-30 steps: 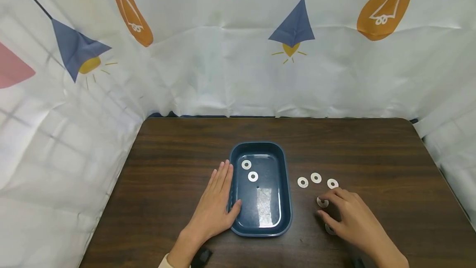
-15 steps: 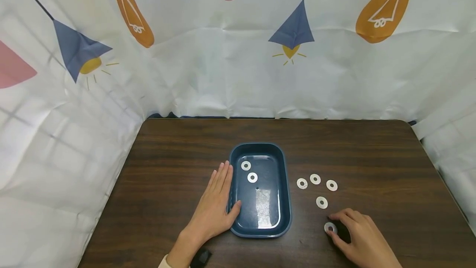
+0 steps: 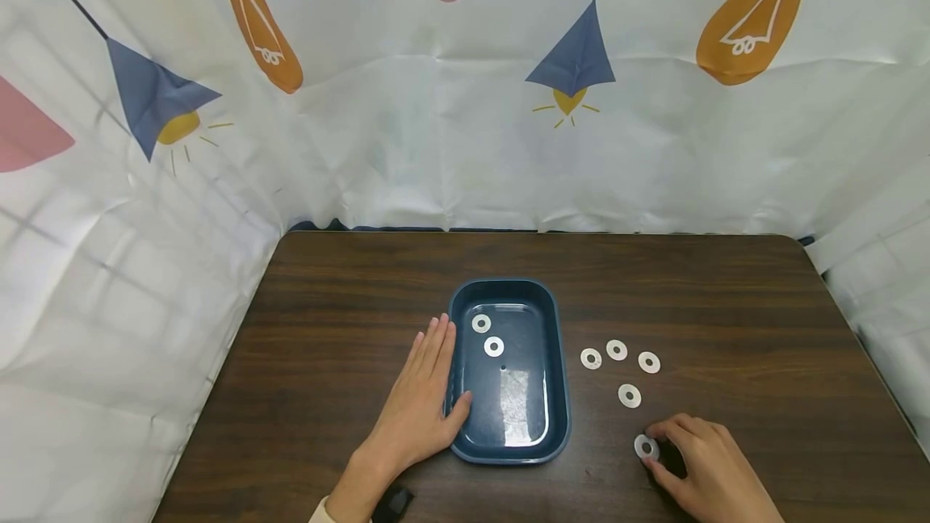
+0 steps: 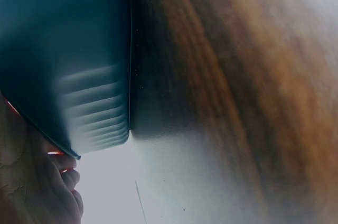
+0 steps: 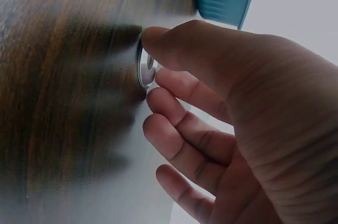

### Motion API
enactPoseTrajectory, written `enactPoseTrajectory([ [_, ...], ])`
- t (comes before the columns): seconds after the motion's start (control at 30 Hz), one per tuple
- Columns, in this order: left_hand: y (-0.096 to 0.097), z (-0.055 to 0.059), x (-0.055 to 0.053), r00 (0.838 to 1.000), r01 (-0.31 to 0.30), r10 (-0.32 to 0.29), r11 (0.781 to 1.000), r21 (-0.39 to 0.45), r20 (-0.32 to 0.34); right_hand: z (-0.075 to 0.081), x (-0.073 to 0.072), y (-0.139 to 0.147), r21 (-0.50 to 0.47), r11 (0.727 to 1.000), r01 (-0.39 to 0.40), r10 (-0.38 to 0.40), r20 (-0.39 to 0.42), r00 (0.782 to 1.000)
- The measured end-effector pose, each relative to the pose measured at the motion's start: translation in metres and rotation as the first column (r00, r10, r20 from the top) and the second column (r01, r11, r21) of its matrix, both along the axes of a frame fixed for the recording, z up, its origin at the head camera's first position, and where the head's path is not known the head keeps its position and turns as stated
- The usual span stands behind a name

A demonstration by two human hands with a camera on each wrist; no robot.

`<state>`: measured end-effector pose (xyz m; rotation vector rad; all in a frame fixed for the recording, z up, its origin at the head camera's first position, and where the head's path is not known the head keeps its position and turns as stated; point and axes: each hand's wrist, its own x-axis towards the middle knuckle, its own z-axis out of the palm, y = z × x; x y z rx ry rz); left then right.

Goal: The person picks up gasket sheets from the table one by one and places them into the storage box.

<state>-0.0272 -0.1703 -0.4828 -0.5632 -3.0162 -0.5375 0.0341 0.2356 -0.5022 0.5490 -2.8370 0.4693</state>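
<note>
My left hand (image 3: 417, 402) lies along the left rim of a blue plastic tray (image 3: 534, 452), its fingers straight and the thumb over the edge. Two washers are in the tray, one of them a flat silver washer (image 3: 488, 347) below the other. At the lower right, my right hand (image 3: 708, 462) pinches a washer (image 5: 143, 71) by its edges between thumb and index finger. That washer is at the tabletop, slightly tilted in the right wrist view. The other fingers of this hand are loosely bent. In the left wrist view, the tray's ribbed outer wall (image 4: 90, 108) shows beside the hand.
Several loose washers lie between the tray and my right hand, the nearest being a single washer (image 3: 629, 395). All stand on a dark wood-grain table (image 3: 349, 289). A white curtain (image 3: 436, 144) printed with lamps hangs behind and beside it.
My right hand has moved down and right, away from one washer on the table, and now has thumb and finger on the lowest washer. The left hand and tray stay put.
</note>
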Motion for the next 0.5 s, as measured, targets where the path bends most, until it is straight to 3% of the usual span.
enactPoseTrajectory([
  [0.23, 0.0007, 0.0013, -0.0001, 1.000, -0.005, 0.006, 1.000, -0.011, 0.008, 0.0023, -0.0028, -0.0002, -0.027, 0.999, -0.040, 0.040, 0.009, 0.999],
  [0.5, 0.0012, 0.0012, -0.0007, 1.000, -0.004, 0.004, 1.000, -0.015, 0.002, 0.0071, -0.0046, -0.0026, 0.066, 0.998, 0.005, -0.008, 0.038, 0.999],
])
